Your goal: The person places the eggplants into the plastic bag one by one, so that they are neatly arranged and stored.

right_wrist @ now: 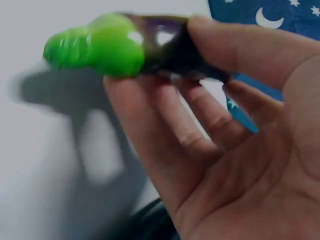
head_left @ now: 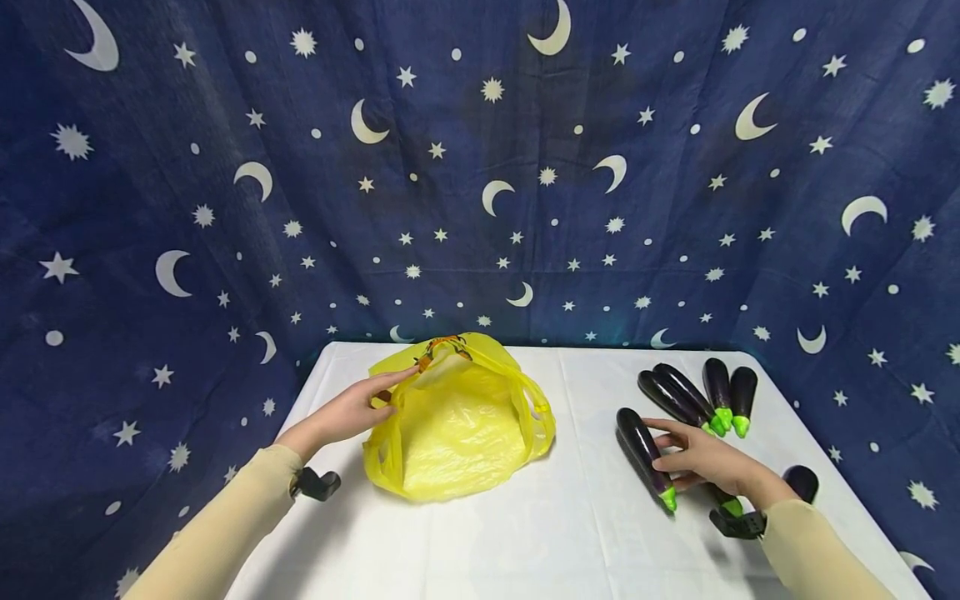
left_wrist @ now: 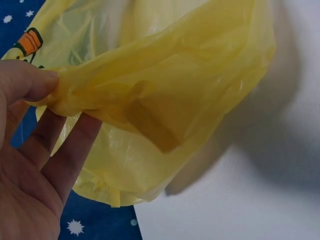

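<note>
A yellow plastic bag (head_left: 461, 433) stands on the white table with its mouth spread toward me. My left hand (head_left: 347, 410) pinches the left edge of its mouth; in the left wrist view the thumb (left_wrist: 35, 82) lies over the film and other fingers are behind it. To the right, my right hand (head_left: 708, 457) grips a dark purple eggplant (head_left: 639, 443) with a bright green stem end. In the right wrist view this eggplant (right_wrist: 160, 47) is between thumb and fingers, raised off the table with its shadow below.
Several more eggplants (head_left: 675, 396) lie at the back right of the white table (head_left: 517, 542). Another eggplant (head_left: 802, 482) shows beside the right wrist, and a green stem end (head_left: 729, 502) peeks out under that hand. A dark blue curtain (head_left: 480, 208) with moons and stars surrounds the table.
</note>
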`<action>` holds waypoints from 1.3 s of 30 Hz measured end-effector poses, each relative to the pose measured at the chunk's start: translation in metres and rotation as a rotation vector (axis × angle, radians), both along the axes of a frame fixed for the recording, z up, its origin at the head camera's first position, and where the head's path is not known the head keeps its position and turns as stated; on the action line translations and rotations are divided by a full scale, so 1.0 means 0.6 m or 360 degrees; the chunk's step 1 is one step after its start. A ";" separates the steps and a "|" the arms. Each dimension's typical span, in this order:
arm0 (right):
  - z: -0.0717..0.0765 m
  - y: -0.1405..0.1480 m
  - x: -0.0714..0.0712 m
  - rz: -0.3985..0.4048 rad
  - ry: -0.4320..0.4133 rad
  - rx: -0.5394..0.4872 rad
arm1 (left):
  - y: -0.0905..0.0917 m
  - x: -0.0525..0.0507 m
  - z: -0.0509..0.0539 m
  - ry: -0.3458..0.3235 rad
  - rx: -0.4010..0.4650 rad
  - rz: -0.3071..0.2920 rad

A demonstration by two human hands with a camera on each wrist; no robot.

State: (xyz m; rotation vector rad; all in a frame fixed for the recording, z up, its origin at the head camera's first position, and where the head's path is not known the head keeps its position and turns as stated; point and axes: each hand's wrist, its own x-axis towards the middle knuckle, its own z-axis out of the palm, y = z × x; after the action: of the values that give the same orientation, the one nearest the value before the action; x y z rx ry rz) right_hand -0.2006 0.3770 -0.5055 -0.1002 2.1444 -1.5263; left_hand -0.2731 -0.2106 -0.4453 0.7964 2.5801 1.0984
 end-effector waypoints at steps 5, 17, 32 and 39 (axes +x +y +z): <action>0.014 -0.018 -0.009 0.0098 -0.0003 -0.0229 | 0.002 0.001 0.002 -0.0010 -0.0006 0.0010; 0.036 -0.144 -0.035 0.0372 -0.0080 -0.0672 | 0.010 -0.001 -0.001 0.0007 0.0036 -0.0006; 0.008 -0.389 -0.090 0.0316 -0.0160 -0.0587 | 0.022 0.007 -0.006 -0.0023 0.0029 0.0030; -0.014 -0.481 -0.133 0.0258 -0.0185 -0.0672 | 0.026 0.010 -0.003 0.0020 0.0048 -0.0014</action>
State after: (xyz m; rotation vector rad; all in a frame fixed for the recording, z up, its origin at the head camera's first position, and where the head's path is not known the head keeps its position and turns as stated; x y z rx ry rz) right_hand -0.2803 0.0885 -0.5140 -0.3124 1.6552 -1.8137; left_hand -0.2673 -0.1950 -0.4473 0.8235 2.5736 1.1359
